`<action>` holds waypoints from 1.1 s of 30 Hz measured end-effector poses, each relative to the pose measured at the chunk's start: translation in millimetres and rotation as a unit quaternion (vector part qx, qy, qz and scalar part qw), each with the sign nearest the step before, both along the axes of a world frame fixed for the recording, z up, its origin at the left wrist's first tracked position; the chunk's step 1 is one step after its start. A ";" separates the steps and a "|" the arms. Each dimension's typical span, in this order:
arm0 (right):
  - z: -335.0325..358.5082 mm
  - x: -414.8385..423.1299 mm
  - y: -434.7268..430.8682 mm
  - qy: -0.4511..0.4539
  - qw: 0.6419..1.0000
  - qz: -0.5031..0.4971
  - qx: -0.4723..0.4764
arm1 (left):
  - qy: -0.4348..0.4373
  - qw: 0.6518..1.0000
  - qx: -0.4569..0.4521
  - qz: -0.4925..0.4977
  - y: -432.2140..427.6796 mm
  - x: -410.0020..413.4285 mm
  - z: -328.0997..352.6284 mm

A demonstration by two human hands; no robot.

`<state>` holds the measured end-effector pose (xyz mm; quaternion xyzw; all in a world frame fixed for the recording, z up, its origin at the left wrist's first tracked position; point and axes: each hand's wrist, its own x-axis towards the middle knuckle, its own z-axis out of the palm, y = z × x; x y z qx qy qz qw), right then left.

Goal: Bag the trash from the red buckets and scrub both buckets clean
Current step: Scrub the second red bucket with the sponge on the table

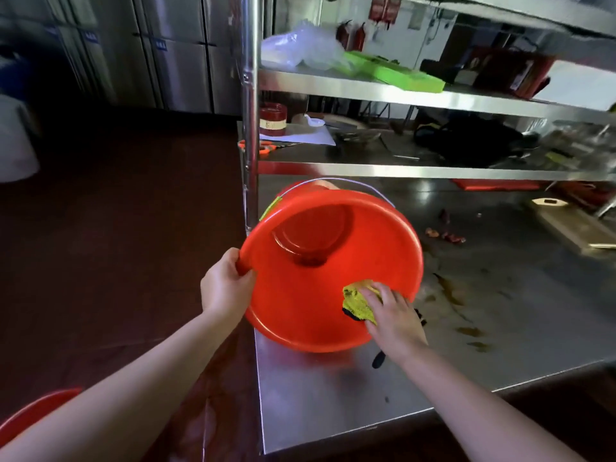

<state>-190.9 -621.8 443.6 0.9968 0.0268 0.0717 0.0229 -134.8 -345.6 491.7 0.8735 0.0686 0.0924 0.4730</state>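
Note:
A red bucket (320, 288) lies tilted on the steel table (333, 401), its mouth turned toward me and its wire handle at the back. My left hand (226, 288) grips the bucket's left rim. My right hand (393, 315) presses a yellow cloth (356, 303) against the inner wall near the lower right rim. The rim of a second red bucket (36, 411) shows on the floor at the bottom left, mostly hidden behind my left arm.
Brown stains and scraps (446, 235) lie on the table right of the bucket. A wooden board (573, 228) sits far right. Steel shelves (433, 98) above hold a green tray (396, 75), a clear bag (300, 45), a red jar (273, 120) and scissors (263, 148).

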 end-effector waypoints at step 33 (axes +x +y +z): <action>-130.9 71.0 65.5 0.033 0.979 -0.181 0.084 | -0.039 0.993 0.113 -0.016 -32.3 -7.4 -63.5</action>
